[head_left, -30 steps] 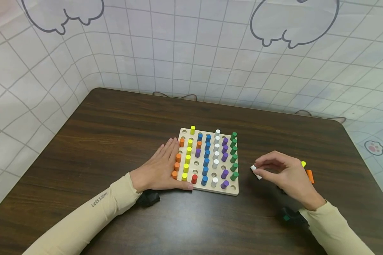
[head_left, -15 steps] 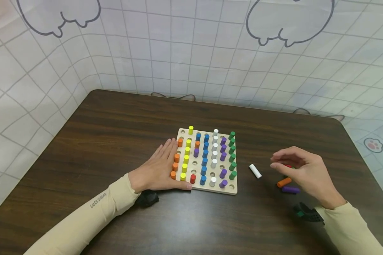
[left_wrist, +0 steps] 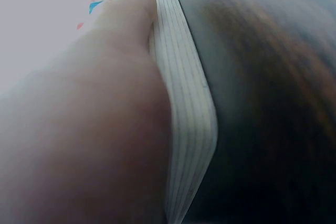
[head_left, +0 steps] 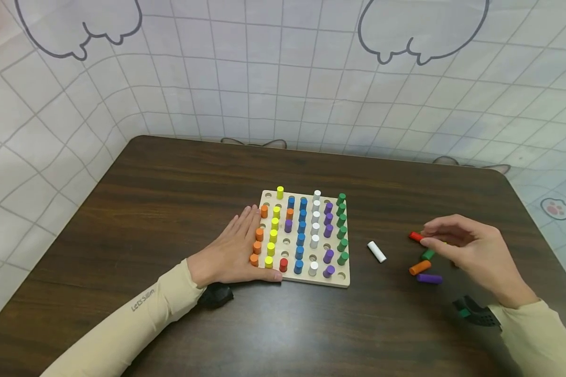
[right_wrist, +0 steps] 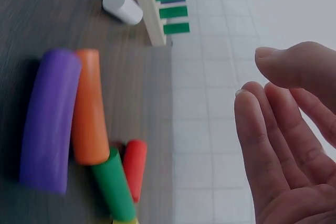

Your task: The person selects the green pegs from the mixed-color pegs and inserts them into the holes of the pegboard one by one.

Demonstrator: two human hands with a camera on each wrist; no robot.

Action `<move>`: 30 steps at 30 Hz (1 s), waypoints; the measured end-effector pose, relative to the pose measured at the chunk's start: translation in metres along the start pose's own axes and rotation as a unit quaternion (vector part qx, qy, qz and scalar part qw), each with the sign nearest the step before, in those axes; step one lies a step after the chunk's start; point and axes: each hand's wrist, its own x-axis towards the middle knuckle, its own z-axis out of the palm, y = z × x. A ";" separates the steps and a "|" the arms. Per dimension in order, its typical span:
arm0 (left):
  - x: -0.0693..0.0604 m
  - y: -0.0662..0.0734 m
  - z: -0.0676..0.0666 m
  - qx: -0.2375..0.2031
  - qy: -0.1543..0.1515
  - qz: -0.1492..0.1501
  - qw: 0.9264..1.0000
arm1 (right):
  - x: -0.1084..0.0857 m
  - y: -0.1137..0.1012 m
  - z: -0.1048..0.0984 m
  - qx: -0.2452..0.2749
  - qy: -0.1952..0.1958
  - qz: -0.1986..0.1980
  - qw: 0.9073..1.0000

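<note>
My left hand (head_left: 233, 252) lies along the left edge of a wooden pegboard (head_left: 336, 281), thumb against its front edge. Coloured pegs stand upright in rows on the board, with several bare holes between them. To the right, my right hand (head_left: 476, 254) hovers over loose pegs, its thumb and fingertips beside a red peg (head_left: 415, 236). In the right wrist view, a gap shows between thumb and fingers, and they hold nothing. Below the fingers lie a green peg (right_wrist: 115, 187), an orange peg (head_left: 420, 267) and a purple peg (head_left: 430, 279). The left wrist view is washed out.
A white peg (head_left: 377, 252) lies alone on the dark wood table (head_left: 193, 178), between the board and the loose pegs. Part of a yellow peg (right_wrist: 125, 222) shows beyond the green one. A gridded white cloth (head_left: 264, 78) hangs behind the table.
My right hand has let go of the white peg, leaving it on the table, and has moved right to the loose pegs. The left hand stays at the board.
</note>
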 end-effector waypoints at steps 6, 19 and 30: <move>0.000 -0.001 0.001 -0.003 0.000 0.001 1.000 | 0.001 0.008 -0.007 -0.020 -0.002 0.003 1.000; -0.001 -0.002 0.001 -0.008 0.000 0.003 1.000 | 0.005 0.025 -0.016 -0.044 -0.026 0.018 0.999; 0.000 -0.003 0.002 -0.002 -0.001 0.004 1.000 | 0.004 0.044 -0.021 -0.045 -0.084 0.000 0.995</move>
